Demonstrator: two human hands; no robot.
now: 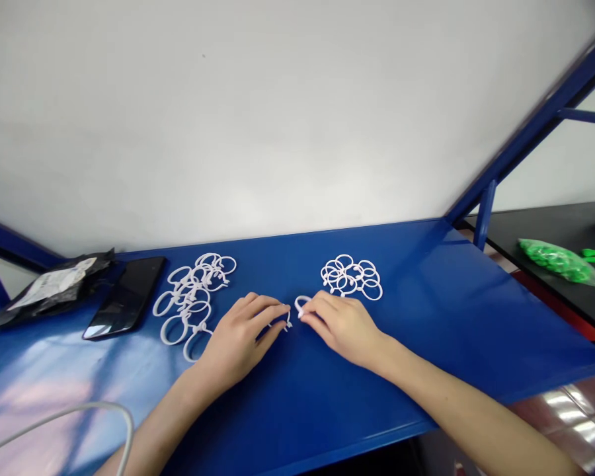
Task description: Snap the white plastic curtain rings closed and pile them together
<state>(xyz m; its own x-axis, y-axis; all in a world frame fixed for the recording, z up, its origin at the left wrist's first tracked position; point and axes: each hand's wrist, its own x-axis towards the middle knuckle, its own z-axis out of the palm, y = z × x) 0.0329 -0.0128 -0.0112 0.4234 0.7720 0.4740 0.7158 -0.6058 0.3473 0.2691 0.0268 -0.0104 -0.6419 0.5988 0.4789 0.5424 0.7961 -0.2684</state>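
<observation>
My left hand (246,332) pinches a white plastic ring (289,317) over the middle of the blue table (297,410); the fingers partly cover it. Just across a small gap, my right hand (342,324) grips another white plastic ring (300,303) between thumb and fingers. To the left of my left hand lies a loose, overlapping pile of white rings (188,304) with small tabs. A smaller cluster of similar white rings (352,274) rests beyond my right hand.
A black phone (126,294) and a black plastic package with a white label (52,284) lie at the left. A white cable (79,408) arcs across the lower left. Blue frame bars (525,139) rise at the right, beside a bag of green pieces (558,260) on a dark surface.
</observation>
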